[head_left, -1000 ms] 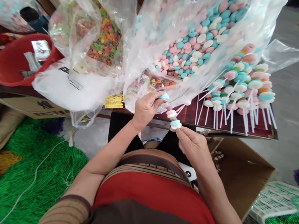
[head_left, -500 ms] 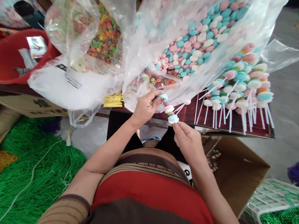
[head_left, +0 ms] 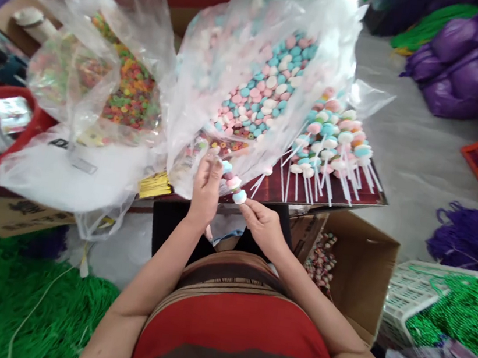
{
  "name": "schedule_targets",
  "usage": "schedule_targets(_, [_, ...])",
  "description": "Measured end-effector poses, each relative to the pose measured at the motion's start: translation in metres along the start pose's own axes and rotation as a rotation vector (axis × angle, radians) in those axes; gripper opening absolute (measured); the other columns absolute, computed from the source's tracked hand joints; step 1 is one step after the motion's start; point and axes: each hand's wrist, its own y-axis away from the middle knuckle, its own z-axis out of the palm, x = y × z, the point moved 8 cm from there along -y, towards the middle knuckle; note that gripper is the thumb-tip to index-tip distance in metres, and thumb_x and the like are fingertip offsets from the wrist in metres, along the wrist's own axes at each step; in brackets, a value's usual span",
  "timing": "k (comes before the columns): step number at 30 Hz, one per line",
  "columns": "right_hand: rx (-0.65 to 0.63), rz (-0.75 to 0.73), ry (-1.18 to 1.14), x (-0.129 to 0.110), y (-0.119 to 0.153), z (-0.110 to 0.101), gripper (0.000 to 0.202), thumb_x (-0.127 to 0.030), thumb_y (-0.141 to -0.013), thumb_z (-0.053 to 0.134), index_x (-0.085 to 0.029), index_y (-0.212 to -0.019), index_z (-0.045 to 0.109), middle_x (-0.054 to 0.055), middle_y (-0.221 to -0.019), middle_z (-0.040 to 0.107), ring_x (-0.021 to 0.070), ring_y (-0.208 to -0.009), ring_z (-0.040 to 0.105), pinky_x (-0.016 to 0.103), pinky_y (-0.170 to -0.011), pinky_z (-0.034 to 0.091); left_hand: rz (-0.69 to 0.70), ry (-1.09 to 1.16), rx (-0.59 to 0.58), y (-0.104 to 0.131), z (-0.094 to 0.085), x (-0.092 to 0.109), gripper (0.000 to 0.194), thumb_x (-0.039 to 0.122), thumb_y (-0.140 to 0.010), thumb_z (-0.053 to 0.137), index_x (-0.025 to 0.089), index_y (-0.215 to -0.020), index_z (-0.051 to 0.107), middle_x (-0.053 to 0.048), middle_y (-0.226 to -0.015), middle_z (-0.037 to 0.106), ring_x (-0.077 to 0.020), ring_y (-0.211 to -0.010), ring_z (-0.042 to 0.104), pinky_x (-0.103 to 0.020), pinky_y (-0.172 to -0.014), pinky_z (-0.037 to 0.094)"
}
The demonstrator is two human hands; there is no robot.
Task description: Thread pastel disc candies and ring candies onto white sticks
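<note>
My right hand [head_left: 263,223] pinches the lower end of a candy skewer [head_left: 234,183], a short row of blue, pink, green and white pieces threaded together. The skewer tilts up to the left. At its upper end, my left hand [head_left: 206,189] is beside the top blue candy, thumb and fingers drawn together. Its fingertips reach the mouth of the big clear bag of pastel candies [head_left: 273,84]; they are blurred, and whatever they hold I cannot make out. Small ring-shaped candies [head_left: 228,144] lie at that bag's lower opening.
Finished candy skewers [head_left: 332,138] are piled on the dark red table [head_left: 271,186], sticks toward me. Left are a bag of colourful candy rings [head_left: 133,92], yellow twist ties [head_left: 154,184] and a red basin [head_left: 19,141]. An open cardboard box [head_left: 363,271] stands below, right.
The view has turned to the right, so the table things sit further left. My left hand has slid off the top blue candy toward the bag opening. My right hand keeps its pinch.
</note>
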Motion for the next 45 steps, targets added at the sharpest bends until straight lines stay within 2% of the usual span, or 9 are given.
schedule_targets(3, [0.082,-0.026,0.013,-0.001,-0.002,-0.008,0.033,-0.053,-0.087,0.068,-0.021,-0.085,0.075,0.002,-0.076,0.068,0.017,-0.071,0.057,0.028,-0.067,0.047,-0.133,0.175,-0.011,0.001,0.008,-0.005,0.036,0.056,-0.084,0.078,0.022,-0.086,0.066,0.002,-0.08,0.065,-0.0122,-0.076,0.063,-0.025,-0.079,0.056])
schedule_targets(6, [0.114,0.029,-0.011,0.004,-0.001,-0.013,0.036,-0.056,-0.087,0.067,-0.021,-0.075,0.068,-0.002,-0.06,0.057,0.0138,-0.059,0.048,0.027,-0.059,0.04,-0.206,0.287,-0.076,0.007,0.023,-0.001,0.033,0.05,-0.081,0.078,0.021,-0.086,0.063,0.0,-0.084,0.069,-0.0136,-0.079,0.068,-0.026,-0.075,0.056])
schedule_targets(12, [-0.078,0.243,-0.266,0.014,0.007,0.01,0.046,-0.065,-0.088,0.062,-0.02,-0.078,0.067,-0.008,-0.046,0.046,0.009,-0.042,0.031,0.025,-0.045,0.025,-0.225,0.283,-0.026,0.025,0.041,0.006,0.029,0.046,-0.087,0.069,0.025,-0.085,0.05,0.008,-0.061,0.057,-0.0104,-0.053,0.057,-0.021,-0.049,0.041])
schedule_targets(21, [-0.327,0.169,-0.059,0.007,0.029,0.005,0.045,-0.06,-0.094,0.063,-0.02,-0.072,0.066,-0.002,-0.06,0.066,0.0089,-0.046,0.048,0.022,-0.047,0.036,-0.228,0.311,0.039,0.02,0.039,0.001,0.03,0.049,-0.086,0.071,0.025,-0.088,0.052,0.009,-0.059,0.053,-0.007,-0.046,0.048,-0.02,-0.045,0.036])
schedule_targets(25, [-0.262,0.251,-0.193,0.021,0.038,0.009,0.05,-0.067,-0.089,0.067,-0.02,-0.073,0.065,-0.002,-0.058,0.065,0.0082,-0.043,0.047,0.021,-0.043,0.032,-0.259,0.234,-0.103,0.025,0.051,-0.009,0.036,0.059,-0.09,0.068,0.024,-0.096,0.06,0.006,-0.06,0.06,-0.0096,-0.049,0.054,-0.022,-0.048,0.041])
schedule_targets(28, [-0.187,0.305,-0.3,0.031,0.045,0.004,0.049,-0.068,-0.085,0.073,-0.019,-0.079,0.068,0.0,-0.065,0.071,0.0082,-0.042,0.051,0.021,-0.044,0.035,-0.246,0.107,-0.264,0.028,0.057,-0.016,0.045,0.065,-0.093,0.066,0.025,-0.114,0.067,-0.003,-0.093,0.077,-0.0136,-0.074,0.071,-0.024,-0.062,0.054])
schedule_targets(31, [-0.06,0.328,-0.354,0.038,0.052,-0.017,0.047,-0.065,-0.083,0.076,-0.019,-0.087,0.07,0.001,-0.07,0.073,0.0091,-0.043,0.054,0.022,-0.044,0.039,-0.18,0.039,-0.293,0.026,0.05,-0.021,0.053,0.067,-0.093,0.066,0.029,-0.13,0.067,-0.006,-0.121,0.077,-0.0161,-0.096,0.074,-0.027,-0.082,0.059])
schedule_targets(37, [0.144,0.373,-0.399,0.045,0.057,-0.048,0.046,-0.062,-0.075,0.084,-0.019,-0.088,0.071,-0.002,-0.061,0.067,0.0093,-0.04,0.051,0.022,-0.04,0.038,-0.192,0.039,-0.316,0.027,0.047,-0.032,0.055,0.071,-0.09,0.067,0.019,-0.108,0.076,-0.009,-0.098,0.082,-0.0174,-0.087,0.074,-0.03,-0.083,0.059])
schedule_targets(45, [0.243,0.286,-0.423,0.026,-0.003,-0.06,0.051,-0.058,-0.079,0.082,-0.018,-0.109,0.071,-0.004,-0.064,0.067,0.0075,-0.043,0.05,0.021,-0.042,0.039,-0.272,0.139,-0.223,0.021,0.035,-0.046,0.053,0.067,-0.09,0.07,0.017,-0.107,0.073,-0.007,-0.089,0.082,-0.0178,-0.081,0.077,-0.029,-0.075,0.058])
